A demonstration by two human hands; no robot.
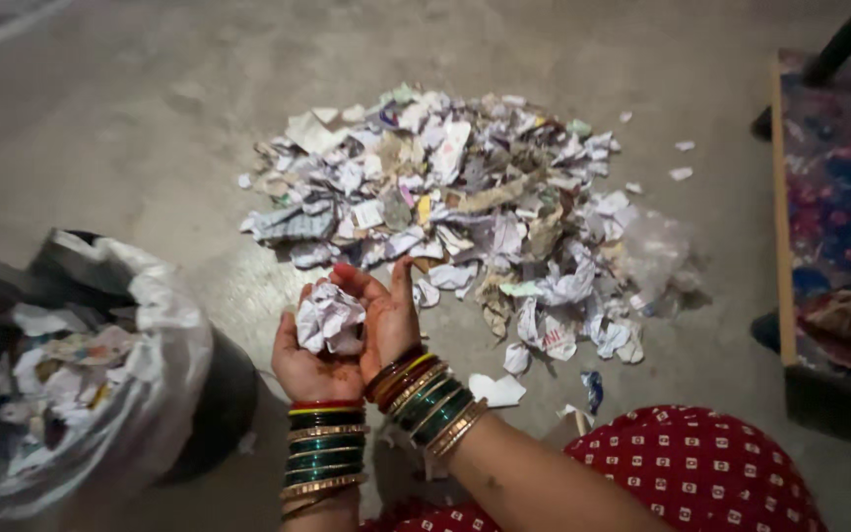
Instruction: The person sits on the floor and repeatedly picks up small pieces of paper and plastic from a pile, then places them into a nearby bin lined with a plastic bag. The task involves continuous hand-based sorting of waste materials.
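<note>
From the head camera, the person's two hands meet low in the middle of the view, palms turned up and pressed side by side. The left hand point(309, 363) and the right hand point(386, 317) together cup a crumpled wad of white paper point(328, 318), which sits in the hollow between the palms; the fingers point(361, 284) of the right hand curl up around its far side, and those of the left hand close around its near left side, so both hands are grasping the wad. Each wrist carries a stack of green, gold and red bangles point(325, 445).

Beyond the hands, on the grey floor point(150, 128), lies a broad heap of crumpled and torn paper scraps point(465, 207), mostly white with some brown and coloured bits. A few loose scraps lie apart from the heap, toward its right edge and just beside the right forearm. A clear piece of plastic point(654, 251) rests at the right side of the heap.

To the left of the hands stands a dark bin lined with a pale plastic bag point(164, 335), its mouth open and paper scraps already inside. The held wad is near the bin but apart from it. At the bottom right shows red cloth with a white square pattern point(691, 463), and at the far right edge a wooden frame with patterned fabric point(834, 177).
</note>
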